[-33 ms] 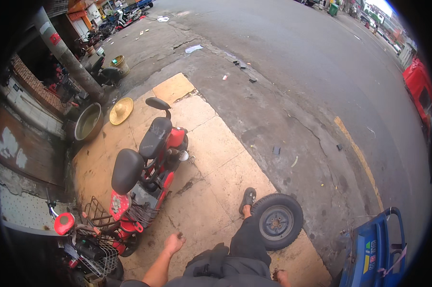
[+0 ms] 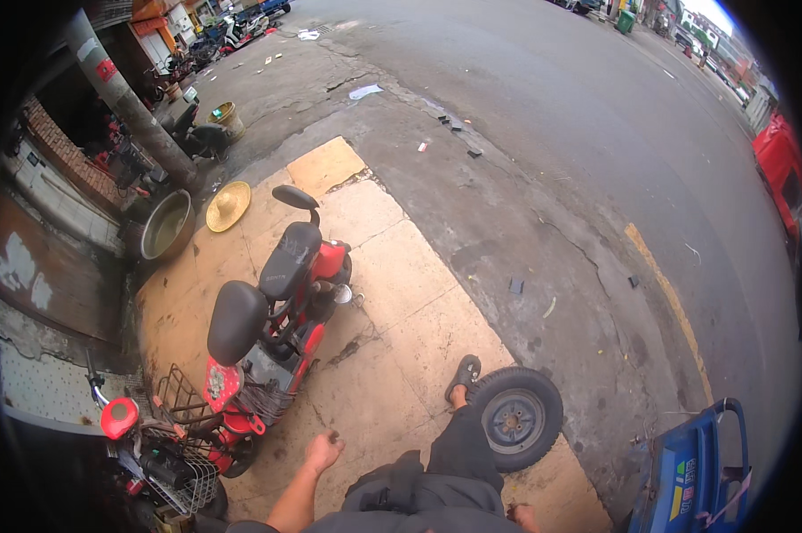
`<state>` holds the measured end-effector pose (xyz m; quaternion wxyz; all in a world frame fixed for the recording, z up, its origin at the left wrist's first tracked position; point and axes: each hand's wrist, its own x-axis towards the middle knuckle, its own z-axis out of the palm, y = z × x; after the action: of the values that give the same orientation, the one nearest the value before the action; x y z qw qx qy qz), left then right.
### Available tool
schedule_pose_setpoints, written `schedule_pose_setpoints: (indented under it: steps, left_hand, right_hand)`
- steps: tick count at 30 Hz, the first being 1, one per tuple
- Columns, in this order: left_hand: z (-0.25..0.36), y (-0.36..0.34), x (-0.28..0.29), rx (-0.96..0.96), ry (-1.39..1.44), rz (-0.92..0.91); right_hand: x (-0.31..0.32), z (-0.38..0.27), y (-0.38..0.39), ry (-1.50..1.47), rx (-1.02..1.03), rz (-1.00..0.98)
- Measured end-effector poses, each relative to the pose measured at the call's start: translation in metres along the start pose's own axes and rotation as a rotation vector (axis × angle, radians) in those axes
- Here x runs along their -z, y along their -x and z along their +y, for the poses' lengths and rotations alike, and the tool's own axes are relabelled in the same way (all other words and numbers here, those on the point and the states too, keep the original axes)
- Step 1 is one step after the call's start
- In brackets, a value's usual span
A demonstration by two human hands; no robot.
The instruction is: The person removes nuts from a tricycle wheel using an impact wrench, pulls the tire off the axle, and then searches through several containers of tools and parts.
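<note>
My left hand hangs over the tan paving with its fingers curled in; a dark spot shows at the fingertips, too small to name. Only part of my right hand shows at the lower edge, beside my dark trousers, and its fingers are mostly hidden. A black tyre on a grey wheel rim lies on its side by my foot, which wears a dark clog. Left of me stands a red electric scooter with black seats. Neither hand touches the wheel or the scooter.
A second red bike with a wire basket stands at lower left. Further off are a straw hat, a large metal basin and a pole. A blue cart stands at lower right, a red vehicle beyond the road.
The scene has shifted slightly down and to the right in the picture. My hands keep the same pose, and the wheel and scooter stay where they were.
</note>
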<state>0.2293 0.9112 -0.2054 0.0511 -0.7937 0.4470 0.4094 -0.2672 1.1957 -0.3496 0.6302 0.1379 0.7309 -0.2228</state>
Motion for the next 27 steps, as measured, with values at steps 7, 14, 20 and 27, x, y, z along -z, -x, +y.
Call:
schedule_pose_setpoints:
  steps: [7, 14, 20, 27]
  left_hand:
    - [0.05, -0.084, 0.006, 0.1, 0.114, 0.061]
    - [0.207, -0.181, 0.094, 0.165, 0.367, 0.247]
    - [0.318, -0.347, 0.189, -0.013, 0.415, 0.202]
    - [0.493, -0.509, 0.378, -0.369, 0.32, 0.25]
  right_hand:
    - [-0.075, -0.331, -0.059, 0.3, 0.479, 0.329]
    - [-0.333, -0.779, 0.009, 0.51, 1.235, 0.136]
    - [-0.544, -0.896, 0.086, 0.883, 1.359, -0.147]
    - [-0.51, -0.888, -0.048, 0.919, 0.621, 0.199]
